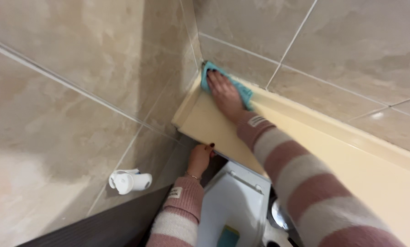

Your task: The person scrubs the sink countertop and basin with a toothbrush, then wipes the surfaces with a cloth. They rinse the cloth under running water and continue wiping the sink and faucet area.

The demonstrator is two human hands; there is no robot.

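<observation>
My right hand (224, 93) lies flat on a teal cloth (241, 89) and presses it onto a cream-coloured shelf (305, 146) in the corner where two tiled walls meet. The cloth's far end (208, 69) touches the corner. My left hand (200, 158) grips the front edge of the shelf from below, fingers curled around it. Both arms wear pink-and-white striped sleeves.
Beige wall tiles (77, 68) surround the shelf on the left and behind. A white toilet-roll holder (129, 181) is fixed low on the left wall. Below the shelf sits a white toilet lid (234, 201) with a teal object (227, 237) on it, and a dark floor (99, 224).
</observation>
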